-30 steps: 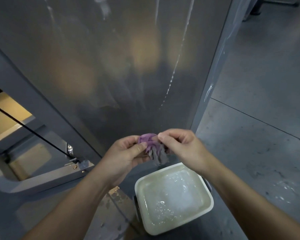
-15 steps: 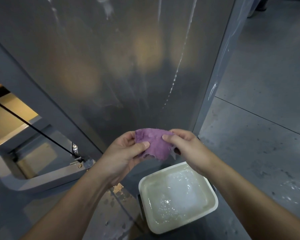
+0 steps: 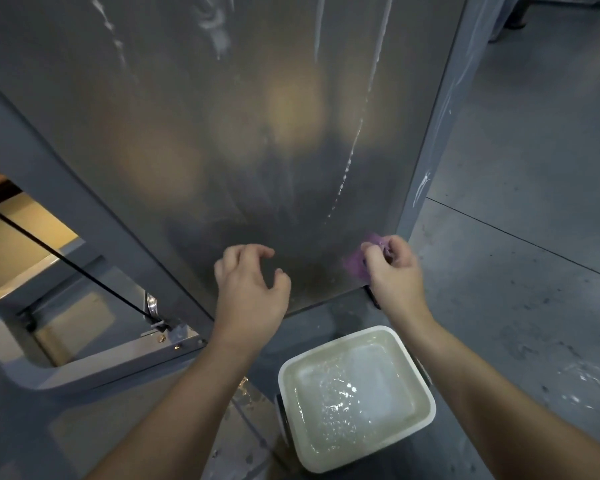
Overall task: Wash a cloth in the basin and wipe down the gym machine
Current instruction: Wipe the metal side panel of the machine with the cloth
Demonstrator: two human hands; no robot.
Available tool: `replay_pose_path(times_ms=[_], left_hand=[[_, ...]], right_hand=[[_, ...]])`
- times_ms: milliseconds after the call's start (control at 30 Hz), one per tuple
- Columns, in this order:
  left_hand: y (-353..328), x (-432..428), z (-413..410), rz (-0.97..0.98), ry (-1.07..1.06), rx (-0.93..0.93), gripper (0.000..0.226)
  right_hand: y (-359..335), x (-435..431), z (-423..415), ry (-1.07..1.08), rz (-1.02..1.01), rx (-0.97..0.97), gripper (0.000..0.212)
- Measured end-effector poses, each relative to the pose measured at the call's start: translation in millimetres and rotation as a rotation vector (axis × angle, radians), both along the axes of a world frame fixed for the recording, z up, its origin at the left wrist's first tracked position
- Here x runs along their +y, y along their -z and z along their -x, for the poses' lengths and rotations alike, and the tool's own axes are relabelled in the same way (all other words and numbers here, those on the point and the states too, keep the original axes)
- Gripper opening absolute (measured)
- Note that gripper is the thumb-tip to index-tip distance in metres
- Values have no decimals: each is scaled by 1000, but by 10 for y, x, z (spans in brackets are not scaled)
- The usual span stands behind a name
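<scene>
My right hand grips a small purple cloth and holds it against the lower right corner of the gym machine's translucent grey panel. Most of the cloth is hidden behind my fingers. My left hand hovers in front of the panel's lower middle, fingers loosely curled, holding nothing. A white square basin with soapy water stands on the floor below my right forearm.
Streaks of water run down the panel. A grey frame post edges the panel on the right. At the left, a black cable runs to a metal bracket. Concrete floor stretches to the right.
My left hand let go of the cloth and drew apart to the left. My right hand carried the cloth right and pressed it to the panel's lower right corner.
</scene>
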State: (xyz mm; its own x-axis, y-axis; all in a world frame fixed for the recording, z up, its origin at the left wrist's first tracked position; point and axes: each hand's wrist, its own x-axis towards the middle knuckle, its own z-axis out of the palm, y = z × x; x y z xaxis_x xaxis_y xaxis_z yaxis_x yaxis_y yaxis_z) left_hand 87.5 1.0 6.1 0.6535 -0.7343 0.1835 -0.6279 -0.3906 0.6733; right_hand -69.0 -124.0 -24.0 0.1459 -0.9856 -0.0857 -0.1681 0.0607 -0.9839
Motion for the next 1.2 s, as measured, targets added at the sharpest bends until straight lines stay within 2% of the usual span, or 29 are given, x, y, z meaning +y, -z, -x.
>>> replay_pose_path(times_ms=[67,133,233,300,367,500,667,733,867,933,1100,1200], left_hand=[[-70,-38,14,39,-6,-140,29],[-115,-48,13,69,-11,-240,35],[-142,-31,-28,90,-26,-370,46],[-158,-24,-69,92,-47,-418,51],[-158,-23,-95,84,-66,-443,58],[-135,-32,-89,57,-76,-497,76],[-165,-100,-82,-9,-92,-488,90],[-155,-108,-110,-33,-87,-502,92],[-146,-116,-160,-50,-74,-512,93],[-143,-117,-161,-53,-78,-517,92],[-140,-144,-148,-51,-91,-509,94],[-155,-144,-120,-71,-94,-495,95]], right_hand=[[-72,-69,-94,55,140,62,19],[-102,-105,-282,12,293,103,17],[20,-153,-545,-28,438,34,14],[151,-213,-622,29,433,-64,13],[326,-259,-665,97,386,-42,10],[776,-173,-726,110,49,-88,25],[751,-6,-951,171,-360,-254,19],[488,-51,-1029,178,-316,-337,17],[-235,-237,-948,188,100,-315,16],[-265,-270,-926,156,244,-295,14],[267,-12,-958,11,96,-111,16],[-107,-169,-887,80,85,-309,21]])
